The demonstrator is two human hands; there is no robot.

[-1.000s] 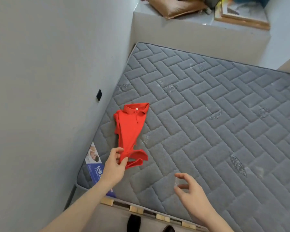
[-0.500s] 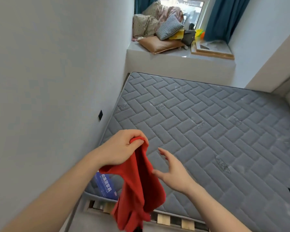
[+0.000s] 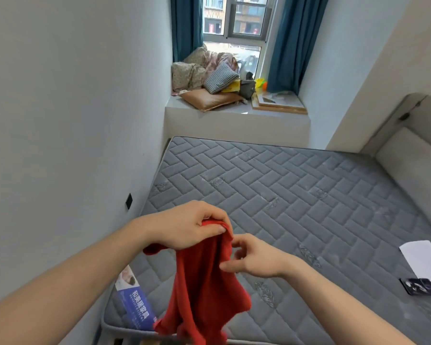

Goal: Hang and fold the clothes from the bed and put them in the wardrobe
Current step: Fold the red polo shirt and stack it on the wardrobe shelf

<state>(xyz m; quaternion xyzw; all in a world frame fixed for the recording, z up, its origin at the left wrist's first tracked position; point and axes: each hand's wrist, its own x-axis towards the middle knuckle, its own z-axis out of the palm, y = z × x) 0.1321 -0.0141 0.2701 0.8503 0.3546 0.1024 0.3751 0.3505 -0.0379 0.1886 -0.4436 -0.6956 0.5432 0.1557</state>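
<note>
Hanging from the left grip (image 3: 189,226), red shirt (image 3: 204,282), right grip (image 3: 256,257) seemingly touching.

The mattress (image 3: 271,195) lies open, hemmed by wall (image 3: 60,120) leftward, paper (image 3: 422,258) at far right.

Soft matt red knit cloth on the shirt (image 3: 204,282); quilted grey fabric, slightly rough, on the mattress (image 3: 296,195) at 3 o'clock; smooth white paper (image 3: 423,258) beyond; glossy printed label (image 3: 135,302) at 7 o'clock.

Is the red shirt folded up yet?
Not folded. The red shirt hangs loose and bunched from the left hand, above the mattress.
</note>
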